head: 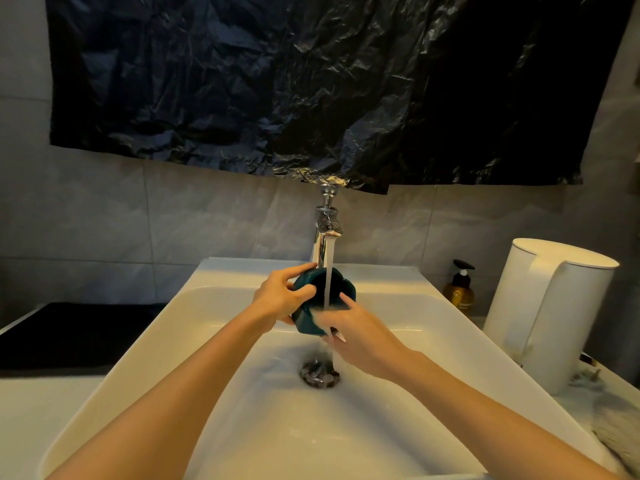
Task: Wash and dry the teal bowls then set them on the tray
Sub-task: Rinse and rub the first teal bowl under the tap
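A small teal bowl (313, 322) with a scalloped rim is held tilted over the white sink (214, 341), its opening facing me. Water runs from the chrome tap (325, 233) straight into the bowl and spills down toward the drain (318, 372). My left hand (280, 296) grips the bowl's left side and rim. My right hand (356, 336) is on its lower right edge, fingers reaching inside the bowl under the stream. No tray or second bowl is in view.
A black mat (69, 337) lies on the counter left of the sink. On the right stand an amber pump bottle (460, 289) and a tall white kettle (550, 313); a pale cloth (616, 431) lies near the right edge. Black plastic sheeting (311, 81) hangs on the wall.
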Demonstrator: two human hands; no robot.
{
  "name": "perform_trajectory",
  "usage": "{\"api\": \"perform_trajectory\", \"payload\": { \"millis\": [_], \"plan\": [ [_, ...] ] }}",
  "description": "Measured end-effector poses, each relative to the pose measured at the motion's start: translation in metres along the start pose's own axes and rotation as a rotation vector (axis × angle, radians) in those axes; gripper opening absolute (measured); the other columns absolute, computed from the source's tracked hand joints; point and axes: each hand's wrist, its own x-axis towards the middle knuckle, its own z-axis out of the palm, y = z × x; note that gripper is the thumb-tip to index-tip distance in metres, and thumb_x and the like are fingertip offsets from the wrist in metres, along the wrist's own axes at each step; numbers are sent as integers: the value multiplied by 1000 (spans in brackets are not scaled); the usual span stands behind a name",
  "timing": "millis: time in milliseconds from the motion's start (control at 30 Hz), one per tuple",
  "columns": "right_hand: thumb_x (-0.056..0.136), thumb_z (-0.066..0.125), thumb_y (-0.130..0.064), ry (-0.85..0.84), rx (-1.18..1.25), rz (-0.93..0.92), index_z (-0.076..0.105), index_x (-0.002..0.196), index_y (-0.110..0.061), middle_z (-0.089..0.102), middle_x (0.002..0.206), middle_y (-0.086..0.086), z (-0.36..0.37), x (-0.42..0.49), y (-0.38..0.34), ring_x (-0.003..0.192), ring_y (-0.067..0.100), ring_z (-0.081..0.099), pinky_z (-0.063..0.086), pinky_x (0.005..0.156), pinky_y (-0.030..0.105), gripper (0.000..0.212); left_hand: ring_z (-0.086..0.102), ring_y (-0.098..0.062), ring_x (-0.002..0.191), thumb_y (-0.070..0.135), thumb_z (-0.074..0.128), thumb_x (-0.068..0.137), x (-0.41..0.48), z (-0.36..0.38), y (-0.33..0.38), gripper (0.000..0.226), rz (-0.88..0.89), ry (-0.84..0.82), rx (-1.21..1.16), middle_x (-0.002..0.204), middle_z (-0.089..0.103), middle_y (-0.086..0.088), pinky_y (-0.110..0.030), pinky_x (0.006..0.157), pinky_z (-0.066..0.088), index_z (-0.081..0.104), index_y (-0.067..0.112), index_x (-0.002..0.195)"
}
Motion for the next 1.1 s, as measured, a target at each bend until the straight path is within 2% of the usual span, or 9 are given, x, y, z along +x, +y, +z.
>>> {"api": "perform_trajectory", "payload": {
  "millis": [100, 233, 367, 533, 600, 700, 833, 933, 1100],
  "plan": [
    [80, 69, -18, -58, -217, -115, 70, 84, -19, 70, 85, -2, -2, -1, 15, 88, 21, 62, 45, 100, 36, 4, 58, -31, 108, 18, 58, 92, -1, -4, 0, 45, -5, -23, 7, 125, 58, -9, -47, 77, 58, 51, 36, 133],
    [62, 82, -15, -35, -570, -229, 73, 75, -21, 67, 63, -4, -9, 2, 20, 68, 16, 68, 46, 103, 35, 17, 54, -30, 114, 20, 54, 94, -4, 1, 3, 44, -21, -58, -29, 129, 55, -10, -43, 80, 55, 48, 33, 135],
    [87, 64, -9, -211, -510, -137, 64, 102, -9, 69, 97, 9, -8, 3, 14, 91, 25, 66, 50, 90, 36, 15, 51, -27, 115, 23, 53, 95, -10, 11, 2, 41, -83, 0, -177, 133, 50, -8, -40, 87, 53, 47, 29, 135],
    [99, 47, -25, -140, -360, 34, 54, 120, -10, 62, 117, 9, -1, 3, 7, 103, 27, 62, 49, 77, 36, 27, 56, -26, 101, 16, 57, 91, -15, 21, -1, 46, -56, 28, -275, 124, 49, -7, -36, 64, 59, 44, 34, 132],
    [95, 55, -24, -75, -298, 0, 61, 116, -10, 66, 113, 7, -5, 1, 10, 101, 25, 63, 51, 77, 33, 26, 57, -19, 89, 15, 53, 94, -13, 18, 2, 41, -31, 64, -298, 120, 51, -7, -30, 56, 57, 47, 32, 130],
    [74, 79, -29, 44, -401, -93, 72, 78, -14, 70, 78, 1, -13, 1, 22, 78, 21, 66, 54, 64, 26, 17, 56, -19, 93, 15, 52, 95, -11, 13, 3, 41, -14, 58, -269, 118, 51, -4, -28, 57, 57, 48, 32, 132],
    [93, 59, -22, -51, -161, 33, 61, 103, -13, 68, 98, 6, -5, 6, -4, 90, 25, 64, 55, 80, 35, 14, 54, -26, 106, 14, 51, 95, -12, 14, 2, 40, -22, 62, -231, 123, 52, -6, -34, 66, 56, 50, 34, 129],
    [95, 52, -16, 25, 112, 44, 59, 93, -13, 64, 95, 0, 1, 3, -9, 84, 18, 58, 51, 71, 31, 8, 53, -25, 106, 16, 50, 96, -12, 12, 3, 38, -28, 51, -222, 123, 53, -5, -31, 62, 55, 50, 35, 129],
    [86, 66, -22, -41, -346, -83, 69, 101, -16, 72, 96, 4, -11, -3, 15, 92, 25, 66, 52, 84, 34, 17, 53, -25, 107, 19, 52, 95, -12, 12, 3, 39, -43, 30, -194, 125, 52, -5, -35, 69, 57, 49, 34, 131]
  ]
}}
